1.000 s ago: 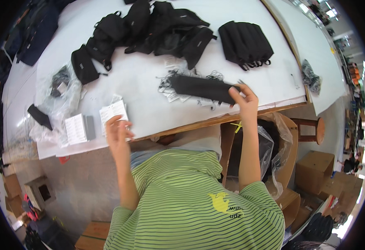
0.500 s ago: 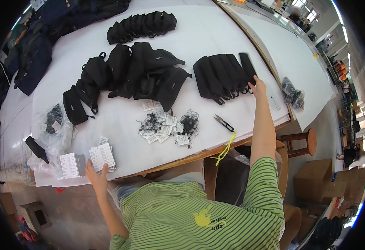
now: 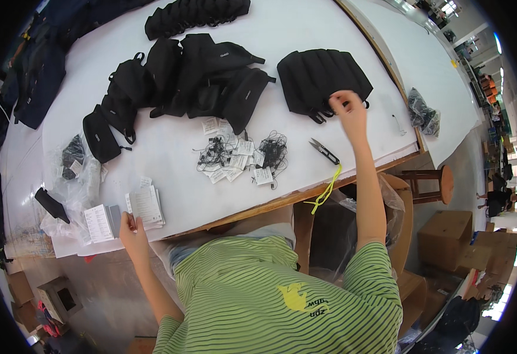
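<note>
My left hand (image 3: 133,229) is at the near edge of the white table, thumb and fingers pinched at the lower corner of a stack of white printed cards (image 3: 146,206). A second stack of cards (image 3: 98,224) stands just left of it. Over the near edge of a row of overlapping black pouches (image 3: 324,79), my right hand (image 3: 351,109) hovers, a little blurred, its fingers curled but apart with nothing seen between them. Thread snips (image 3: 324,151) with a yellow cord (image 3: 327,192) lie nearer me, left of my right forearm.
White tags with black strings (image 3: 241,156) lie tangled mid-table. Behind them is a heap of black bags (image 3: 182,82), and farther back another row of black pouches (image 3: 196,15). Clear plastic bags (image 3: 76,189) lie at left. A wooden stool (image 3: 438,182) stands at right beyond the table edge.
My right hand has let go of the rightmost black pouch, now lying against the row, and moved left. My left fingers have closed at the card stack's corner. The view has shifted slightly.
</note>
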The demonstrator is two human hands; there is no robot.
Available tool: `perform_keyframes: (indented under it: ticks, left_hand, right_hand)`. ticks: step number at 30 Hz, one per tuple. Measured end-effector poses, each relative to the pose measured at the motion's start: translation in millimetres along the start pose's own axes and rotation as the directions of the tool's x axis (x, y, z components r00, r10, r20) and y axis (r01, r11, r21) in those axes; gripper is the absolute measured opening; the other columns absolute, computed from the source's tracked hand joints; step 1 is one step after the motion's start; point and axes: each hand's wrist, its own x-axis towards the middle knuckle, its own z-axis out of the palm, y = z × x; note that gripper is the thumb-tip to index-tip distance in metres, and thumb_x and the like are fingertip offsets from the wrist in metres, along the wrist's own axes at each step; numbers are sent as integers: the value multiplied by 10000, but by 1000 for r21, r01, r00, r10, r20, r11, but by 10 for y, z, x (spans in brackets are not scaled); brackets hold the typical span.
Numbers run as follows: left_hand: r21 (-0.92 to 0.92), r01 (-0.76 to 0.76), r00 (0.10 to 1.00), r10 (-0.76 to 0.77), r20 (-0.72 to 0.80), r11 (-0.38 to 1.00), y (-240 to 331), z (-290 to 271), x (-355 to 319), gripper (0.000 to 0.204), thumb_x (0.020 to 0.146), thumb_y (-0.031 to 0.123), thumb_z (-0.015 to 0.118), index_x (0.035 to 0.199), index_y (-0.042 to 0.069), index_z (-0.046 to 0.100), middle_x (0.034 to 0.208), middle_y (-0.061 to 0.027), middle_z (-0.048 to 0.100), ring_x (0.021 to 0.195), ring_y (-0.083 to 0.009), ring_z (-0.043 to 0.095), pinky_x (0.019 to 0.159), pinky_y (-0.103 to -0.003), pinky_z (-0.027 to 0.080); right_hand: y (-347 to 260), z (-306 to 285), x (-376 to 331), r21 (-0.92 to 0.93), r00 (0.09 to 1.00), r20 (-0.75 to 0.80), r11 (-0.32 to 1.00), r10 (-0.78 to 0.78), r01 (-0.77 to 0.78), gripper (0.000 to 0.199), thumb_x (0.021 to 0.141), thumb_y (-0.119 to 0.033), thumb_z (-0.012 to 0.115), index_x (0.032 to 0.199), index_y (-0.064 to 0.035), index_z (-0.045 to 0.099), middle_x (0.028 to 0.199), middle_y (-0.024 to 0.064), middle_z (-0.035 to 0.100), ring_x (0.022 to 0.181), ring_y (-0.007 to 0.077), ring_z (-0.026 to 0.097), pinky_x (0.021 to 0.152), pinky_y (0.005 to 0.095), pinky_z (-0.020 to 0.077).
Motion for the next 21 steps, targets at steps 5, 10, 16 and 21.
perform_keyframes:
  ticks: [5,10,16,21]
  left_hand:
    - [-562,118,992,-69,107,819,235,-23,-52,174,881,20,532,1038,0,459,930,-61,483,898,-146,446,869,-317,384]
    - [-555,56,995,-1,97,830,571,33,-250,386,920,142,537,1256,27,386,1159,-146,501,1071,-208,458,949,-337,363]
    - [-572,57,972,85,219,818,738,37,-451,731,785,249,733,1343,67,297,1236,-179,464,1134,-255,458,974,-350,365]
    - [-583,118,963,51,265,804,749,72,-476,737,777,201,735,1351,73,293,1163,-178,516,1089,-246,500,935,-348,398]
  right_hand:
    - [-623,638,-569,-166,915,403,982,-21,96,140,790,-230,697,858,-119,646,762,32,549,671,192,558,591,318,428]
    - [-865,1108,-566,-184,840,541,968,-46,171,202,775,-291,708,829,-108,643,810,59,567,706,245,580,638,363,458]
    - [-1311,1149,-543,-163,808,581,959,-98,234,185,808,-239,672,764,-61,649,764,48,596,677,214,550,618,340,428]
    - [-1930,819,-690,88,884,442,988,-152,126,171,869,-195,619,798,-39,615,718,35,567,617,155,521,590,269,417]
